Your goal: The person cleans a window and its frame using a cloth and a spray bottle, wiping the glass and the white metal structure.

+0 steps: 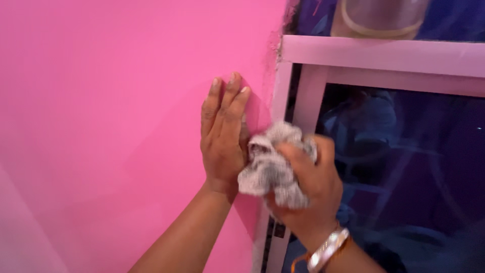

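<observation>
My left hand (222, 134) lies flat against the pink wall (111, 126), fingers together and pointing up, just left of the window frame (308, 96). My right hand (308, 184) is closed around a crumpled grey cloth (268, 167), which it holds against the pale pink frame's left upright, touching the edge of my left hand. A bangle circles my right wrist.
The dark window pane (414, 167) fills the right side and reflects a blurred figure. Above the frame's top bar (384, 53) stands a clear rounded container (379, 17). The wall's plaster is chipped at the frame's upper left corner.
</observation>
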